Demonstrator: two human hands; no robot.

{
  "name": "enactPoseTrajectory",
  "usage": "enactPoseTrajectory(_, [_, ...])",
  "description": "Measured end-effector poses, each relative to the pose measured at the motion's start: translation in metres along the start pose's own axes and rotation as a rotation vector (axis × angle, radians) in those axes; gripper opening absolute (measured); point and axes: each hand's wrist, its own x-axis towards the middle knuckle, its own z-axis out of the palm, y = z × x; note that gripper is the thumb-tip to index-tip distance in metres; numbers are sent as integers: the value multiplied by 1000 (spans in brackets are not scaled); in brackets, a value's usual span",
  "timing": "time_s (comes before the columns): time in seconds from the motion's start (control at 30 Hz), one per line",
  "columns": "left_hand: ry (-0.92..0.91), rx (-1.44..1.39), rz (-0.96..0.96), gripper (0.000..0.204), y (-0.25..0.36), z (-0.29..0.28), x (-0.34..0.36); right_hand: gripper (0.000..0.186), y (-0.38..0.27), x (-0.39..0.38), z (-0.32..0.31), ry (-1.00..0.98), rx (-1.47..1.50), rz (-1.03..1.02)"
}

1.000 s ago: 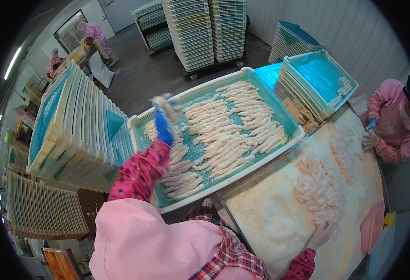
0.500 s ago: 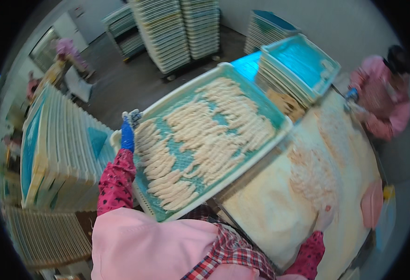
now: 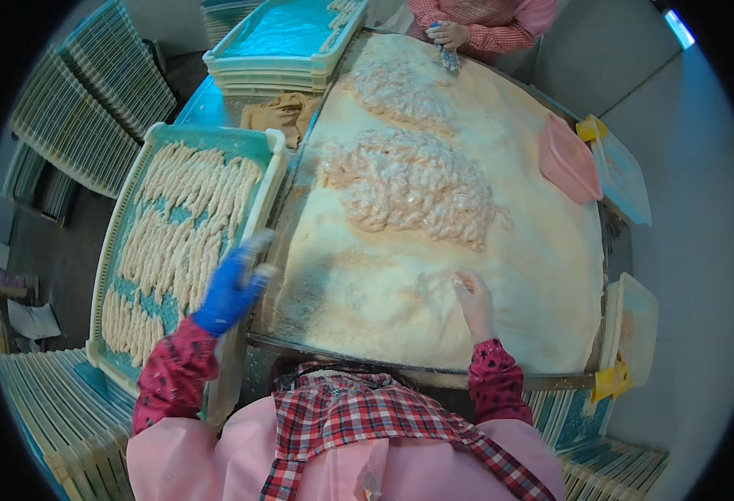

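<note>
My left hand [image 3: 235,288], in a blue glove with whitish fingertips, hovers by the right rim of a white tray [image 3: 273,179]. Its fingers are apart, somewhat smeared by motion, with nothing visible in them. Rows of pale, crumb-coated strips [image 3: 166,259] lie on the tray's teal lining. Over the pale yellow crumbs [image 3: 367,292] spread on the table, my right hand [image 3: 474,305] has its fingers bent together at the crumbs' surface; what they hold, if anything, is hidden. A heap of raw-looking, pinkish-white meat pieces [image 3: 413,188] lies beyond it.
Across the table stands a co-worker [image 3: 488,25], gloved hands together. A second meat heap [image 3: 404,96] lies near them. Stacked trays [image 3: 271,71] and a brown cloth [image 3: 283,115] are at far left. A pink basket [image 3: 569,159] rests on the right edge; clear bins [image 3: 634,326] hang outside it.
My view has swung right toward the crumb-covered table. My left hand has let go of the tray's far-left rim and come to its right side. My right hand has stayed over the crumbs.
</note>
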Motion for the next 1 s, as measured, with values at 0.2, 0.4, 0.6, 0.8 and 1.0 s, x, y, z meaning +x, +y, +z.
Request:
enactPoseTrajectory(0.2, [-404,241,389,78,-15,166,43,33,-29,17,10,-100,36,-119])
enactPoseTrajectory(0.4, [-306,175,377,37,-17,244,58,30,-36,105,-48,295,-476,-606])
enactPoseTrajectory(0.6, [-2,228,95,27,-14,197,44,24,-29,121,-66,-2,-591,-542])
enactPoseTrajectory(0.8, [212,195,87,34,-56,171,46,17,-48,77,-49,200,114,-377])
enactPoseTrajectory(1.0, [123,363,151,39,-36,161,43,40,-43,-23,-14,-144,11,-424])
